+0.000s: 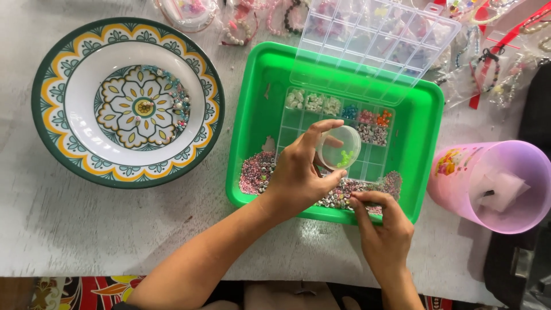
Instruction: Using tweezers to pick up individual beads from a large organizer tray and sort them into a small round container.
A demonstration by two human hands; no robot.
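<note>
Looking down, we see a whitewashed, scuffed tabletop (69,229) with a strip of red patterned floor covering (86,293) along its near edge. At the centre sits a green plastic tray (252,115), and inside it a clear compartment box (367,129) with its lid (373,40) thrown open toward twelve o'clock; a heap of mixed beads (255,172) lies loose along the tray's six o'clock side. At nine o'clock from the tray rests a patterned bowl (57,109) with a few beads at its bottom, and at three o'clock a pink tub (459,178) lies tipped on its side. Our left hand (298,172) is curled around a small round clear container (338,148), thumb and fingers gripping its rim above the box; some green beads show inside it. Our right hand (381,227) is pinched nearly closed, fingertips pressed into the loose beads at the tray's five o'clock corner; whether a bead sits between them we cannot tell. Bagged bracelets (488,63) crowd the one o'clock edge, cut off by the frame, and a dark object (516,270) at four o'clock is too cropped to identify.
</note>
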